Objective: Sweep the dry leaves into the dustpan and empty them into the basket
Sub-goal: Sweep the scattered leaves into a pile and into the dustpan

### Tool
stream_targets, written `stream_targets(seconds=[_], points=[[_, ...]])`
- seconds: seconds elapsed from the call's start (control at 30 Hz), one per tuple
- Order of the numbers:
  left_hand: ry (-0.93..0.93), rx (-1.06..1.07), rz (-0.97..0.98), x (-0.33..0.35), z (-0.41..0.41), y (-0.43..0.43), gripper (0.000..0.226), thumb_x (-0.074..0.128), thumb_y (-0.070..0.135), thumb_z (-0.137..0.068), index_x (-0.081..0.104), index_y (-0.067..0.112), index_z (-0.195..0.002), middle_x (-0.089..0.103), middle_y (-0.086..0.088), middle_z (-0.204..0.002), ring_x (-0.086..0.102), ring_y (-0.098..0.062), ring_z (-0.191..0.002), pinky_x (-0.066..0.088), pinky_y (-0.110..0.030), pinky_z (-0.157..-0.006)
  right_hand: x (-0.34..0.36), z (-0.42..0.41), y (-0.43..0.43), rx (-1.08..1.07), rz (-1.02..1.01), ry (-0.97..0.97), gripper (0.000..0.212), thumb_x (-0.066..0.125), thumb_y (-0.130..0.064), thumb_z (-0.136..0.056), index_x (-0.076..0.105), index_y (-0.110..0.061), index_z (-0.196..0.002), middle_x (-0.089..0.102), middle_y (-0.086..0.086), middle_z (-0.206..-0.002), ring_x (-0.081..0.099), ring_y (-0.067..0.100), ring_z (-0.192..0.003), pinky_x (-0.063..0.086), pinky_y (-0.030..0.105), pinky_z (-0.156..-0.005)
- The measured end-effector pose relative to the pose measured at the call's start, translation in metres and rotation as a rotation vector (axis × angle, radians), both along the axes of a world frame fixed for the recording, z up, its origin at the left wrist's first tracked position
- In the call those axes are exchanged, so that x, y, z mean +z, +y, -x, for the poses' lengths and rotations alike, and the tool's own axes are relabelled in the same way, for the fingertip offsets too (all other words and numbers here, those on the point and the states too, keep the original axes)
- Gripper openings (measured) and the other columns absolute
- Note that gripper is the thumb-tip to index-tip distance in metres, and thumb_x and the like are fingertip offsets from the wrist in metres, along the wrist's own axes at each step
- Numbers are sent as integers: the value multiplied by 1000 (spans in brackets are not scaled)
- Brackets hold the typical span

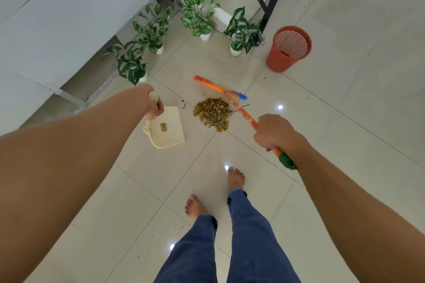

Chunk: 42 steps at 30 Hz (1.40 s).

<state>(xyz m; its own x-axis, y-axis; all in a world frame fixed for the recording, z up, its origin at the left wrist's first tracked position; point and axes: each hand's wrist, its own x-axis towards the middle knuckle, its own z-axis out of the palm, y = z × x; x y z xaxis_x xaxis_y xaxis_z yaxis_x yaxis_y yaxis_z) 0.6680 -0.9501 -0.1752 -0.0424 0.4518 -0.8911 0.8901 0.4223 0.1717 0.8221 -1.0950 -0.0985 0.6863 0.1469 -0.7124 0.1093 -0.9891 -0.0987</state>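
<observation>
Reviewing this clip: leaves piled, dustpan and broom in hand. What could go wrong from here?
The cream dustpan in the left hand sits beside the heap of dry yellow-brown leaves, apart from it; a hard stroke of the orange-handled broom in the right hand may scatter leaves past it. The red mesh basket stands further off, so leaves might spill on the way.

leaves (213, 114), basket (288, 49) on tiled floor (345, 99)

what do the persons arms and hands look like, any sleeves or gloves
Both arms are bare all the way to the frame edges: no sleeves in view. The left hand and right hand have no gloves, and no watch, bracelet or ring is visible.
</observation>
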Motion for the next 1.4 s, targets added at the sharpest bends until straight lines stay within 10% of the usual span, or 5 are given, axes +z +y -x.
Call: stream_targets(seconds=[0.23, 0.63, 1.07, 1.4], points=[[-114, -384, -6, -22, 22, 8, 52, 19, 12, -115, 4, -3, -162, 9, -15, -170, 21, -26, -159, 25, -28, -128, -16, -14, 25, -6, -4, 53, 8, 50, -8, -86, 58, -5, -87, 65, 6, -68, 70, 21, -68, 52, 27, -56], [-92, -818, 84, -23, 47, -9, 53, 21, 12, -114, 4, -3, -162, 10, -18, -169, 21, -28, -159, 24, -30, -129, -10, 32, -4, -249, -115, 13, 8, 53, -13, -81, 56, -12, -88, 65, 2, -65, 60, 7, -35, 40, 17, -38], [-26, -913, 150, -26, 66, -21, 54, 22, 14, -114, 5, -2, -163, 11, -17, -169, 21, -27, -158, 22, -31, -129, -14, 37, 8, -448, -156, 202, 8, 53, -9, -81, 57, -2, -79, 59, 2, -44, 51, 8, -28, 40, 17, -39], [-7, -888, 150, -33, 69, -18, 57, 24, 14, -114, -1, 2, -164, 7, -17, -170, 18, -29, -159, 22, -31, -129, 21, 36, 10, -417, -191, 172, 17, 56, -12, -85, 58, -4, -100, 65, 11, -73, 58, 15, -47, 47, 25, -48]])
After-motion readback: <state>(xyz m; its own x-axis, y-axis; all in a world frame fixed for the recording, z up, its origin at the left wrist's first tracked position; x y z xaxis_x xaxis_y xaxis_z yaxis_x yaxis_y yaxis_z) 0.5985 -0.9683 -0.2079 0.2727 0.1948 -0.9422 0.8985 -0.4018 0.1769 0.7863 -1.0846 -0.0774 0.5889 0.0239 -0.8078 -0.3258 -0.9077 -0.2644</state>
